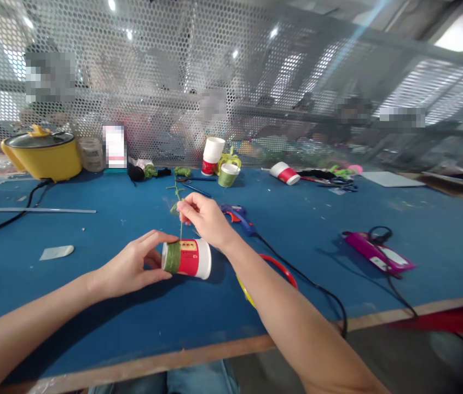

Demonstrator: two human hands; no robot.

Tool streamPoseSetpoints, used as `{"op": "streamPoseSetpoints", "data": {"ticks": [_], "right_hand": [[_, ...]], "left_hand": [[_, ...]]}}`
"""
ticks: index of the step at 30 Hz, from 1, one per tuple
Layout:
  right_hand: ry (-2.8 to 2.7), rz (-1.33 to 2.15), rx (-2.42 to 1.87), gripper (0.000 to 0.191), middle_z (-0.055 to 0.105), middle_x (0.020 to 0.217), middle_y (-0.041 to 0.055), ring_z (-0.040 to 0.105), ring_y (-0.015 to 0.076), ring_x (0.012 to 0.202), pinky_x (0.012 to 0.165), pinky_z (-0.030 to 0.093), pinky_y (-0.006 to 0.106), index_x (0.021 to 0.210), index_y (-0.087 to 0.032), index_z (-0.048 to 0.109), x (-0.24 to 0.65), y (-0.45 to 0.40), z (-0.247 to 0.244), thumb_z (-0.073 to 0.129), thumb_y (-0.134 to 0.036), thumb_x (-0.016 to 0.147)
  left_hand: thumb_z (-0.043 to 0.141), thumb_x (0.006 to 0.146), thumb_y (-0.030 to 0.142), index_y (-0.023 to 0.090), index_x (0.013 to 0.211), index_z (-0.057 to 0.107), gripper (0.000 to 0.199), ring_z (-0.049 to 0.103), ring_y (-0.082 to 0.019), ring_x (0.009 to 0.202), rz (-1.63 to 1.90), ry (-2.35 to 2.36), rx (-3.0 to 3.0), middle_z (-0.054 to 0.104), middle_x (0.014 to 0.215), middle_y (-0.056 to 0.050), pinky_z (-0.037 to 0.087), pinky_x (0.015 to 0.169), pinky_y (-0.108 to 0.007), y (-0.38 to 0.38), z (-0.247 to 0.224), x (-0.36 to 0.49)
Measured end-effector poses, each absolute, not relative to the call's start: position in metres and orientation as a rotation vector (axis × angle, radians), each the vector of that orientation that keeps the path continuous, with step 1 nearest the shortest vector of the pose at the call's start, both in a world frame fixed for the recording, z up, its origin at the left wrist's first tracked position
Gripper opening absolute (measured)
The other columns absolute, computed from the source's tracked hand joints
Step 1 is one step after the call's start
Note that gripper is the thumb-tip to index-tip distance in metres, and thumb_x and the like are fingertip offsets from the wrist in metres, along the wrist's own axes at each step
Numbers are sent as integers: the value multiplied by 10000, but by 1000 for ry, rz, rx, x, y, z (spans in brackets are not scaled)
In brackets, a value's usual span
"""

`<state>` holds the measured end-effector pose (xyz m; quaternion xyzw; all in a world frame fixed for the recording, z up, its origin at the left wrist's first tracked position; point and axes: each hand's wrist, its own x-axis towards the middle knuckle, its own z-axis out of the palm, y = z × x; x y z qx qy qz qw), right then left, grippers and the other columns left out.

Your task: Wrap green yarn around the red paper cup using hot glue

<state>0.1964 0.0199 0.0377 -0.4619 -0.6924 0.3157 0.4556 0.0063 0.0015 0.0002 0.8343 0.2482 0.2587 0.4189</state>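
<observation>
A red and white paper cup [192, 258] lies on its side at the table's front, its base end wrapped in green yarn [171, 258]. My left hand [143, 260] grips that wrapped end between thumb and fingers. Above the cup, my right hand [201, 216] pinches the yarn strand, which runs taut down to the edge of the wrapping. Loose yarn trails from the right hand toward a small green yarn bundle [182, 172] farther back. A blue glue gun [239, 218] lies just beyond my right hand, its cable running under the right forearm.
Scissors with red and yellow handles [278, 268] lie partly under my right forearm. Behind stand stacked paper cups [214, 153], a green-wrapped cup [229, 175], a phone [115, 146] and a yellow electric pot [42, 156]. A purple power strip [377, 254] lies at right.
</observation>
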Motion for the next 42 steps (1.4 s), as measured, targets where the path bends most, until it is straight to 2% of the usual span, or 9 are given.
{"op": "streamPoseSetpoints", "data": {"ticks": [5, 10, 15, 23, 30, 42], "right_hand": [[-1735, 778, -1180, 222, 499, 570, -34, 473, 91, 526, 569, 417, 242, 657, -190, 426, 195, 20, 35, 473, -319, 831], [-1747, 777, -1200, 213, 505, 566, -27, 477, 96, 524, 569, 415, 246, 654, -189, 427, 194, 19, 34, 470, -297, 832], [-1773, 740, -1244, 211, 513, 563, -26, 483, 102, 524, 579, 410, 251, 645, -189, 433, 193, 19, 33, 472, -281, 832], [-1868, 726, -1307, 206, 544, 589, -17, 500, 103, 557, 596, 395, 240, 642, -179, 462, 193, 17, 34, 489, -265, 827], [-1931, 680, -1357, 205, 529, 571, -32, 459, 89, 542, 560, 348, 218, 629, -173, 468, 191, 14, 34, 514, -235, 819], [-1970, 642, -1405, 185, 499, 564, -43, 425, 86, 542, 548, 308, 215, 626, -169, 499, 188, 9, 35, 549, -213, 799]], "left_hand": [[586, 773, 182, 198, 1157, 446, 409, 605, -147, 781, 758, 556, 2048, 479, 1126, -98, 560, 685, -310, 1, -5, 9], [620, 772, 215, 188, 1143, 445, 411, 587, -145, 778, 771, 558, 1998, 509, 1045, -76, 554, 714, -318, 0, -4, 9], [534, 843, 236, 184, 1114, 463, 285, 587, -157, 817, 775, 577, 2034, 512, 1039, -77, 549, 733, -323, 0, -2, 9], [595, 805, 235, 190, 1144, 390, 398, 595, -163, 819, 830, 583, 2105, 511, 1087, -90, 544, 748, -339, 1, -6, 7], [590, 809, 227, 203, 1160, 381, 409, 550, -215, 979, 873, 529, 2263, 462, 1153, -111, 530, 813, -364, 5, -11, 6], [560, 824, 197, 201, 1158, 391, 375, 542, -210, 987, 848, 562, 2511, 459, 1173, -127, 512, 825, -349, 3, -8, 4]]}}
